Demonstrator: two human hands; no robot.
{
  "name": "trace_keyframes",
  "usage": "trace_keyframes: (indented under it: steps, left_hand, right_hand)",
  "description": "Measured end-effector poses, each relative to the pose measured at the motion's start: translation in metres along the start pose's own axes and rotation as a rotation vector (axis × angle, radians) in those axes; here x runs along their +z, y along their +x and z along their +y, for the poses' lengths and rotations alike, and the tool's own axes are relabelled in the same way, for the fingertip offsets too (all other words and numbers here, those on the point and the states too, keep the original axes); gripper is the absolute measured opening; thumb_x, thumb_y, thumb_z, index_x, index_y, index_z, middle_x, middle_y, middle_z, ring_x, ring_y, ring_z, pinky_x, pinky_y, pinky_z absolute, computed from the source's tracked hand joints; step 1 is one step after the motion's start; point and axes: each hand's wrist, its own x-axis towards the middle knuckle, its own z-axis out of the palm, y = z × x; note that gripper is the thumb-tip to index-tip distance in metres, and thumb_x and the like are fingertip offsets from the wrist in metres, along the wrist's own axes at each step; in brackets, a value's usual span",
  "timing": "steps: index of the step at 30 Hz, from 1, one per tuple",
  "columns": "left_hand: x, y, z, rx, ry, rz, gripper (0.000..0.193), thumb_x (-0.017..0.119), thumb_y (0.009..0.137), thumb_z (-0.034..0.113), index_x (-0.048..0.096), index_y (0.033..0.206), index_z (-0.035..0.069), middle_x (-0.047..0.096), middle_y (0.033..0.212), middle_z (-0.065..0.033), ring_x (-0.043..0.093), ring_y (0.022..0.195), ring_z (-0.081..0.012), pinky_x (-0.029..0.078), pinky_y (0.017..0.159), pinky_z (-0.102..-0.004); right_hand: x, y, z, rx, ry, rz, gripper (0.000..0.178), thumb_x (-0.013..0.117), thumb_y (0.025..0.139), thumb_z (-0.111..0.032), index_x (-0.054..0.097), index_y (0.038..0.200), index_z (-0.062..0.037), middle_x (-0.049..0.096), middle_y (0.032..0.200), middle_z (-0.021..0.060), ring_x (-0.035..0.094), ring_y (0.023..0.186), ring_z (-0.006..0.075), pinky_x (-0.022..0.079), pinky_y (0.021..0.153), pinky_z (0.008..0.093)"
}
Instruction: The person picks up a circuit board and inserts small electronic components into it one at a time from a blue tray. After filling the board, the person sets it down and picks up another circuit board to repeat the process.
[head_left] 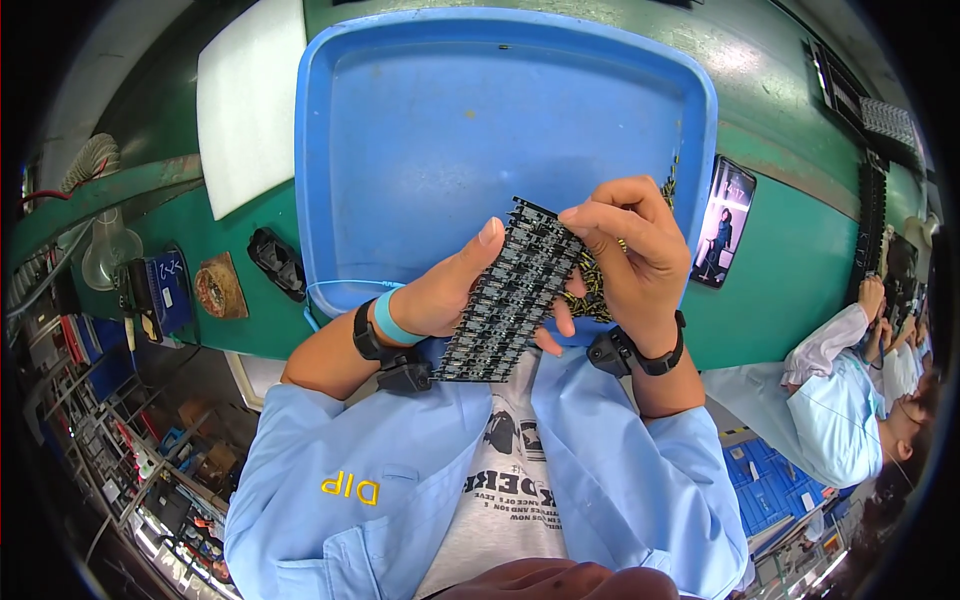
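head view: the left hand (440, 295), half curled, grips a black rectangular circuit-board panel (510, 290) over the near side of a blue plastic tray (450, 130); the right hand (645, 245) bends thumb and forefinger to its far corner, grip unclear

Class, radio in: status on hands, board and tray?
Left hand holding black circuit board. Right hand at its upper right corner. Small yellow-black parts in blue tray, near right hand. Nothing visibly blocking.

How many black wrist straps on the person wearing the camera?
2: the left strap sits on the left wrist, beside a turquoise band; the right strap sits on the right wrist. Neither wrist seems to hide another.
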Motion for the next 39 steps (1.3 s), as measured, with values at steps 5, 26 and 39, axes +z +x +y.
trace_keyframes:
  steps: [5, 26, 39]
  left_hand:
    - [0.006, 0.014, 0.002, 0.000, 0.039, 0.032, 0.087, 0.029, 0.108, 0.074, 0.045, 0.152, 0.001, 0.060, 0.136, -0.0208, 0.070, 0.114, -0.0322, 0.064, 0.097, -0.0510]
    - [0.118, 0.126, -0.054, 0.050, -0.047, 0.261, 0.101, 0.023, 0.101, 0.086, 0.058, 0.138, -0.002, 0.072, 0.100, -0.0226, 0.076, 0.085, -0.0362, 0.069, 0.073, -0.0531]
    - [0.164, 0.116, -0.049, 0.171, -0.088, 0.375, 0.084, 0.031, 0.107, 0.075, 0.037, 0.163, 0.012, 0.069, 0.113, -0.0181, 0.074, 0.094, -0.0316, 0.070, 0.072, -0.0536]
  right_hand:
    - [-0.020, 0.012, -0.001, -0.218, -0.325, -0.047, 0.032, 0.079, 0.076, 0.004, 0.082, 0.104, -0.0095, 0.067, 0.097, 0.0046, 0.061, 0.086, 0.0226, 0.047, 0.072, 0.0345]
    - [-0.173, -0.005, -0.016, -0.478, -0.426, -0.050, 0.039, 0.076, 0.083, -0.009, 0.073, 0.122, -0.0108, 0.067, 0.121, 0.0084, 0.064, 0.111, 0.0310, 0.051, 0.086, 0.0428]
    - [-0.197, -0.013, -0.074, -0.255, -0.368, -0.044, 0.037, 0.078, 0.088, -0.018, 0.070, 0.123, -0.0077, 0.067, 0.120, 0.0132, 0.067, 0.110, 0.0342, 0.053, 0.084, 0.0446]
